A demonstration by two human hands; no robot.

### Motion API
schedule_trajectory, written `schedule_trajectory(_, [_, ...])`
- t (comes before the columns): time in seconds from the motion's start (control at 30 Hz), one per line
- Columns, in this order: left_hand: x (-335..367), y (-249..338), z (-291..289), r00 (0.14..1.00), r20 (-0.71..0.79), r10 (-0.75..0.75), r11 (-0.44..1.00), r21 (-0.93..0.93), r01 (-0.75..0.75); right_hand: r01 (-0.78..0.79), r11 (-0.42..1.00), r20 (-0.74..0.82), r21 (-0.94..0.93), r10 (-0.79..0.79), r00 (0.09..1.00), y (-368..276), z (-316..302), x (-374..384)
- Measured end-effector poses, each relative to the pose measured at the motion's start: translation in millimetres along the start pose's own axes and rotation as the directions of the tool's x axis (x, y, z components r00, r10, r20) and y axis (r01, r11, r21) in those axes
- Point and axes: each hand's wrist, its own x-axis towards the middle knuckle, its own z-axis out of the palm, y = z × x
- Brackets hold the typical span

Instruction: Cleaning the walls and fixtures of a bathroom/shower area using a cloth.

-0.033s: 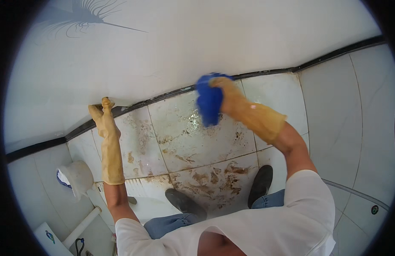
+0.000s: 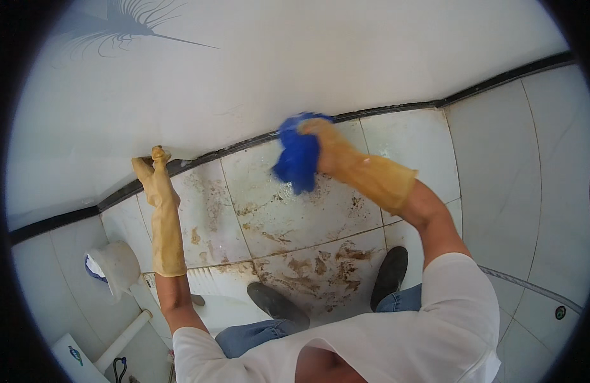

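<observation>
My right hand [image 2: 327,143], in a long yellow rubber glove, is closed on a bunched blue cloth [image 2: 298,159]. The cloth is slightly blurred and hangs against the wet tiles just below the black trim [image 2: 244,143]. My left hand [image 2: 156,169] wears a matching glove. Its fingers curl at the trim on the left, one finger standing up against the white wall [image 2: 276,57]; part of its grip is hidden. Brown grime [image 2: 317,268] is smeared over the white tiles [image 2: 327,217] below.
My dark boots [image 2: 389,277] stand apart on the dirty tiles. A white bucket-like container [image 2: 113,265] is on the left, near a white pipe [image 2: 123,338]. A grey hose [image 2: 531,289] runs along the right, above a small round dark fitting [image 2: 560,313].
My right hand and the blue cloth have shifted a little to the left, and the cloth's lower end has swung left. My left hand has stayed in place.
</observation>
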Motion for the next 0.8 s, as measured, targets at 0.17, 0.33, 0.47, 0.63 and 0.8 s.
schedule_trajectory(0.17, [5, -6, -10, 0.999, 0.045, 0.013, 0.999, -0.042, -0.012, -0.096, 0.993, 0.227, -0.075, 0.11, 0.968, 13, 18, 16])
schedule_trajectory(0.33, [4, -2, -13, 0.999, 0.024, -0.045, 0.999, -0.023, 0.046, 0.107, 0.99, 0.031, -0.093, -0.105, 0.994, -88, -80, -15])
schedule_trajectory(0.47, [1, 1, -15, 0.999, 0.009, -0.035, 0.997, -0.066, 0.035, 0.224, 0.965, 0.019, -0.135, -0.224, 0.974, -141, -96, -55])
schedule_trajectory(0.63, [0, 0, -16, 1.0, 0.012, -0.024, 1.0, 0.007, 0.024, 0.022, 0.986, -0.116, -0.166, -0.042, 0.992, -72, -46, -24])
schedule_trajectory(0.8, [0, -2, -1, 0.999, 0.038, 0.017, 0.999, -0.035, -0.016, -0.122, 0.988, 0.278, -0.096, 0.145, 0.95, 14, -3, 31])
